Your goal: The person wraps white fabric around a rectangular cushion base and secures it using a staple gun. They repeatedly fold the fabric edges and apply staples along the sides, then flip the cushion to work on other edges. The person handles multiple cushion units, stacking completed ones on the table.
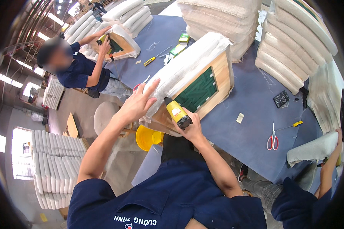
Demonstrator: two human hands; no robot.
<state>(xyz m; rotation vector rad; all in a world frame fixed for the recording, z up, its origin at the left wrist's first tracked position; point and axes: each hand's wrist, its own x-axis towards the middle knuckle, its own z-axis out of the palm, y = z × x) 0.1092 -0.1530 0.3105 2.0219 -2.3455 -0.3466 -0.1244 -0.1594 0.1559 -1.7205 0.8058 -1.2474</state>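
bright, sharp centre; edges perhaps blurred.

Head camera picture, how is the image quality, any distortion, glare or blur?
Head view: strong fisheye, with a dark round rim and the blue table edges bowed; windows at the left are blown out white; a co-worker's face at the upper left is blurred; the left hand, right hand and yellow stapler are sharp, evenly lit, with soft shadows.

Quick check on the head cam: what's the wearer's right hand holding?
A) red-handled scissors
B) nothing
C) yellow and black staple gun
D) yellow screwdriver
C: the right hand grips a yellow and black staple gun against the wooden frame of the cushion, while the red-handled scissors lie apart on the blue table.
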